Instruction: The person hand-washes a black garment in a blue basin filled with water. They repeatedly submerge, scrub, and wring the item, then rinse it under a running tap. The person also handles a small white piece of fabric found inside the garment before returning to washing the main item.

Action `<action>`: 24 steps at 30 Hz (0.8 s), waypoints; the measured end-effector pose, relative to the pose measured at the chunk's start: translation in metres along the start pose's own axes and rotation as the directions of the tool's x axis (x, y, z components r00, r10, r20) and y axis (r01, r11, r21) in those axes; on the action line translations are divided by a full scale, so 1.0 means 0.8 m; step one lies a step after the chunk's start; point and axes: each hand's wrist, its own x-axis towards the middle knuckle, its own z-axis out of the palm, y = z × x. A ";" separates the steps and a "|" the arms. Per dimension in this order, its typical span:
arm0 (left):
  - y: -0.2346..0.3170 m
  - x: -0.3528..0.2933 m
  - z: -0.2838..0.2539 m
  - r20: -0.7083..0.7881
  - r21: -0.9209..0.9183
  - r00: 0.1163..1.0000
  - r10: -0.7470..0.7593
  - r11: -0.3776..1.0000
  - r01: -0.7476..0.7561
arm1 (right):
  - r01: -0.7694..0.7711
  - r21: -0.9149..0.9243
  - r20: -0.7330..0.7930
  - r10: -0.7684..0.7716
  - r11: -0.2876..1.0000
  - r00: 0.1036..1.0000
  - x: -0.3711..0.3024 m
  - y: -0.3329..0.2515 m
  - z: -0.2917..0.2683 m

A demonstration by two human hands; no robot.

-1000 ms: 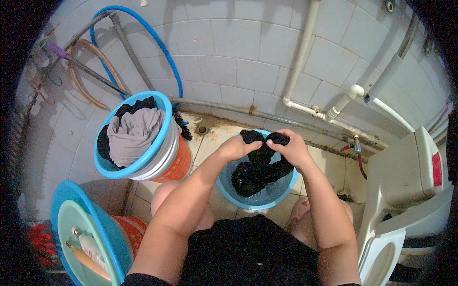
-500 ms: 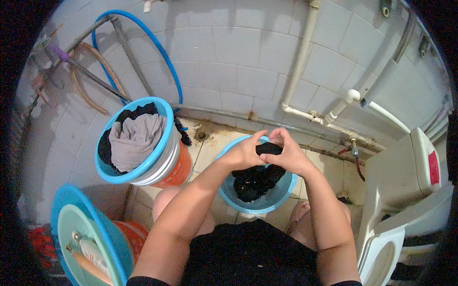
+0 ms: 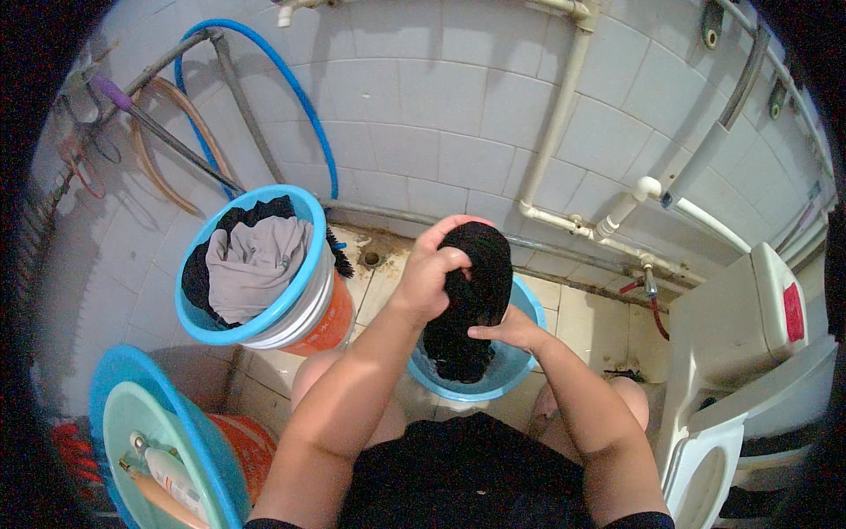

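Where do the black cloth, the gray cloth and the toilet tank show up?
Black cloth [image 3: 481,286]: head view, on the middle of its visible side.
Gray cloth [image 3: 257,269]: head view, among its folds.
Toilet tank [image 3: 727,313]: head view, on its broad pale face.

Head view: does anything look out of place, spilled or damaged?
Brown stains near the floor drain by the wall look odd against paler tiles. The black cloth at the blue basin shows no obvious damage.

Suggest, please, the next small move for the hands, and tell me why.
Perhaps lower the black cloth into the blue basin: the left hand grips its upper part, the right hand lays its thumb across it further down, and its lower end is within the basin.
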 end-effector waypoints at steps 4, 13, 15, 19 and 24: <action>0.008 0.001 -0.038 -0.069 -0.185 0.996 0.059 0.980 -0.070 | -0.129 -0.151 -0.051 0.123 0.980 0.991 -0.005 -0.009 -0.017; -0.037 0.001 -0.077 -0.273 -0.425 0.858 -0.435 0.855 0.298 | 0.195 0.521 -0.364 0.010 0.831 0.931 -0.033 -0.044 -0.053; -0.051 -0.001 -0.064 -0.298 -0.378 0.828 -0.476 0.855 0.355 | 0.295 0.567 -0.395 -0.060 0.769 0.917 -0.036 -0.057 -0.057; -0.071 0.000 -0.055 -0.104 -0.380 0.872 -0.478 0.829 0.410 | 0.422 0.655 -0.364 -0.228 0.627 0.903 -0.033 -0.088 -0.042; -0.063 0.003 -0.023 0.126 -0.493 0.918 -0.375 0.780 0.386 | 0.400 0.609 -0.375 -0.196 0.684 0.906 -0.030 -0.095 -0.032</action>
